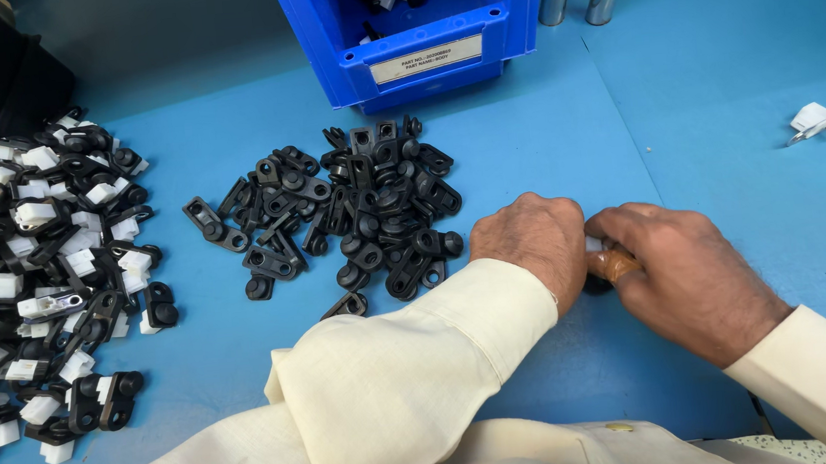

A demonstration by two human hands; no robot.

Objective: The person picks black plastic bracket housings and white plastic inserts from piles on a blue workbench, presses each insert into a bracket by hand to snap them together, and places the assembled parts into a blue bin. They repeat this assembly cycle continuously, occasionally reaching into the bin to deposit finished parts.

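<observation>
We are pressing a small white-and-black part (595, 244) between both hands on the blue table (720, 139): left hand (532, 242) curled over it, right hand (686, 274) gripping a brown tool (615, 264). Next, seemingly, steady pressure, beside the near-left black pile (353, 212).

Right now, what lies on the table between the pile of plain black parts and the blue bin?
Nothing. In the head view, only bare blue table separates the black parts from the blue bin.

Blue tabletop (700, 131). Black parts (352, 207) heaped mid-surface. Black-and-white parts (38, 271) piled along left edge. Blue bin (417, 35) at far edge. One white part (814, 120) lies alone near right edge.
</observation>
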